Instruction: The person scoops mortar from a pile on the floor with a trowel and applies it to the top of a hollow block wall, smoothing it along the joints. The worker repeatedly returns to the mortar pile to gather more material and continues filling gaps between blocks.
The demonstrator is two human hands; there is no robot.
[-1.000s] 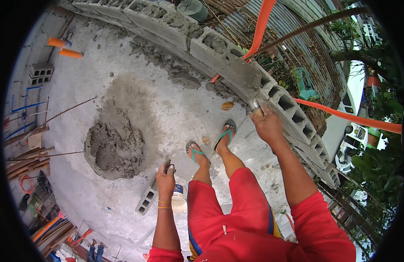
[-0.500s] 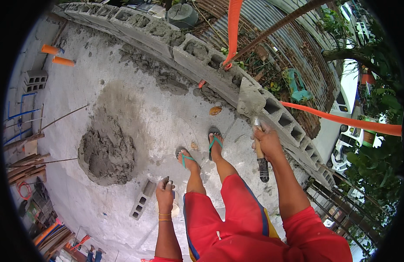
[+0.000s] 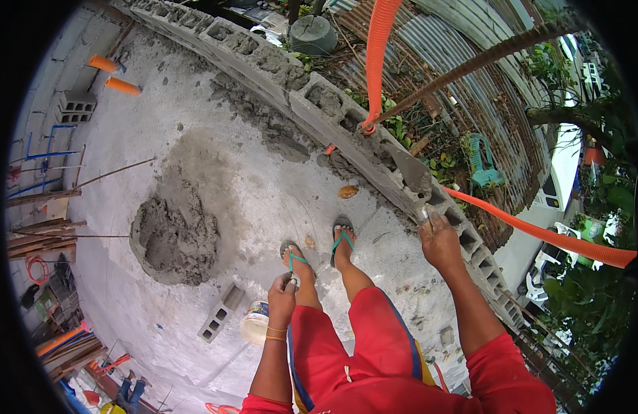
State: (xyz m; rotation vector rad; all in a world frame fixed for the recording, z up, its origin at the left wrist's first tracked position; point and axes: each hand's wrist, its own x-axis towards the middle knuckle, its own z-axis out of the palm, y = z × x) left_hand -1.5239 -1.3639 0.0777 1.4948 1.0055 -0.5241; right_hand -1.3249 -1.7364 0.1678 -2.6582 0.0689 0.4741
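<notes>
My right hand [image 3: 441, 241] is closed around the handle of a pointed trowel, whose grey blade [image 3: 414, 172] tilts over the open cores of a hollow-block wall [image 3: 319, 119]. Wet mortar [image 3: 389, 160] lies on the block tops by the blade; how much the blade still carries I cannot tell. My left hand [image 3: 282, 303] hangs in front of my left thigh with its fingers curled. Whether it holds anything is hidden. Left of my feet, a heap of wet mortar [image 3: 174, 238] with a hollowed middle spreads over the concrete floor [image 3: 264, 200].
A loose hollow block [image 3: 221, 314] and a whitish bucket [image 3: 255, 324] stand near my left arm. Orange corrugated conduits [image 3: 378, 62] and a rusty steel bar [image 3: 477, 61] rise at the wall. Lumber [image 3: 40, 238] lies far left; another person's legs [image 3: 131, 392] show lower left.
The trowel blade has tipped from lying broad and mortar-covered to a steeper slant over the wall. My right hand has shifted right, and my left hand has moved right toward my leg.
</notes>
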